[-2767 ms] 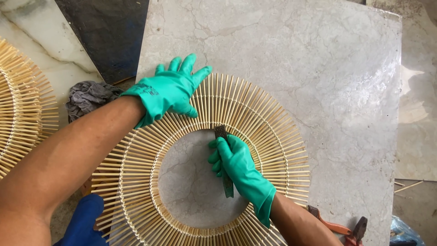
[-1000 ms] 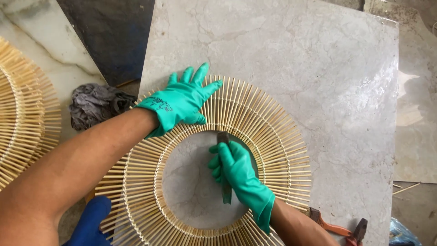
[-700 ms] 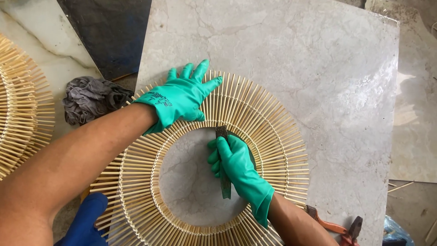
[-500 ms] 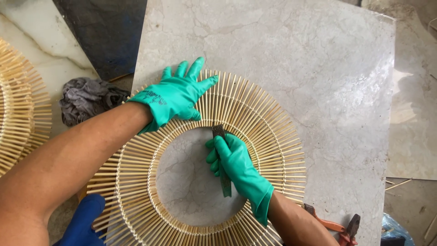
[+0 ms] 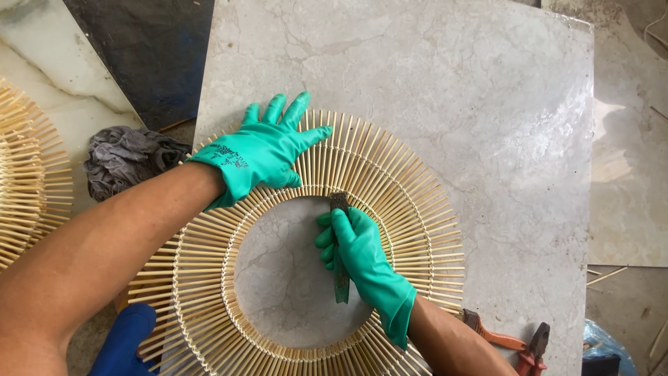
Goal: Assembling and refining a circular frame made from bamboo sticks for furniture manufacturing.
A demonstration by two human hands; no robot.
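Note:
A round ring of thin bamboo sticks [image 5: 410, 202] lies flat on a pale marble slab [image 5: 445, 76]. My left hand [image 5: 264, 150], in a green glove, presses flat on the ring's upper left part with its fingers spread. My right hand [image 5: 355, 247], also green-gloved, is closed around a dark flat metal tool [image 5: 340, 278]. The tool's tip touches the inner rim of the ring at the top of the round opening.
A second bamboo ring [image 5: 28, 181] lies at the left edge. A grey rag [image 5: 125, 157] sits beside it, near a dark slab [image 5: 146, 49]. Orange-handled pliers [image 5: 518, 345] lie at the lower right. A blue object [image 5: 122, 341] shows at the bottom left.
The ring and my left hand have shifted slightly, as if the ring was turned a little. My right hand keeps the tool at the inner rim.

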